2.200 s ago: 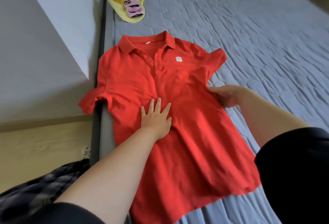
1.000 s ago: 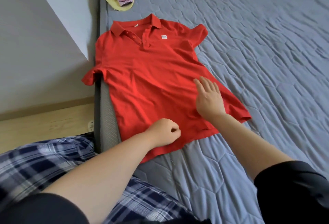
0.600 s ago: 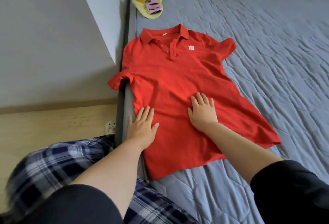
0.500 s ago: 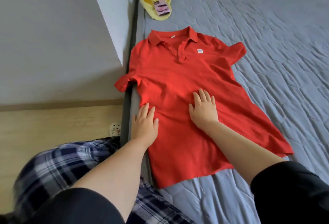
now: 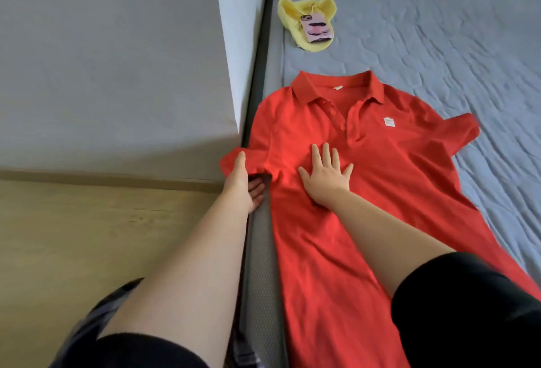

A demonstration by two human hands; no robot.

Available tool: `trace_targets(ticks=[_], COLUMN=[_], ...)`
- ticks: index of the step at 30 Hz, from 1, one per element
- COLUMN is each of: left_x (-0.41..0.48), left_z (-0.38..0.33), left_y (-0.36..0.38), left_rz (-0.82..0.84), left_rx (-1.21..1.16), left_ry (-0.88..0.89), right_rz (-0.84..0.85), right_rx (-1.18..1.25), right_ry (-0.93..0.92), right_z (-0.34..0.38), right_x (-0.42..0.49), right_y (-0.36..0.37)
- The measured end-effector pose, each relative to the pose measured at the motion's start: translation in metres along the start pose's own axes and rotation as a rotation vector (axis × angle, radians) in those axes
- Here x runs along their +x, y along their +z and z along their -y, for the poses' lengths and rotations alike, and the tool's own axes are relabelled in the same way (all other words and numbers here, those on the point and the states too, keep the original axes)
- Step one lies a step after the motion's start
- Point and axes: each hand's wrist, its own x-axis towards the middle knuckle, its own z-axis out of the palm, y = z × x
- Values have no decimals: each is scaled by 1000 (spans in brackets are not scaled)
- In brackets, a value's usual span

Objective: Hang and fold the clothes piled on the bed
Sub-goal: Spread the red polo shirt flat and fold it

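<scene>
The right hand (image 5: 325, 176) is pressing flat, fingers spread, on the chest of the red polo shirt (image 5: 386, 198). The left hand (image 5: 244, 189) is pinching the sleeve (image 5: 257, 158), thumb on top. The shirt is lying face up along the left edge of the grey mattress (image 5: 439, 45).

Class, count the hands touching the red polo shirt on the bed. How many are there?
2. The left hand holds the sleeve at the edge of the bed, thumb on top; the right hand lies flat on the chest of the red polo shirt.
</scene>
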Motion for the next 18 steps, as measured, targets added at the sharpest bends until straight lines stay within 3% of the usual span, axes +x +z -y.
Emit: trace_targets(ticks=[3,5,8,10,11,13,15,16,18], left_x=[20,27,24,11,-1,-22,-29,-31,-36], left_z=[-18,-29,-35,-33,-29,-17,2,11,28], left_y=[-4,-3,8,20,28,43,51,50,42], left_rz=[15,-15,-223,-427,-417,-115,204,261,207], left_rx=[-354,-432,-218,77,231,597,1014,1108,1014], left_ry=[17,23,214,566,793,1178,1338,1344,1379], right_rz=[-37,-38,1,17,10,-7,14,28,76], right_rx=[-14,21,154,352,530,1033,1475,1626,1749], right_ry=[-3,-1,17,37,59,157,316,394,482], right_z=[-4,-4,-6,-9,-12,-19,-32,-40,-53], right_x=[3,9,17,18,17,16,11,10,11], right_y=[18,19,12,0,-7,-24,-42,-50,-61])
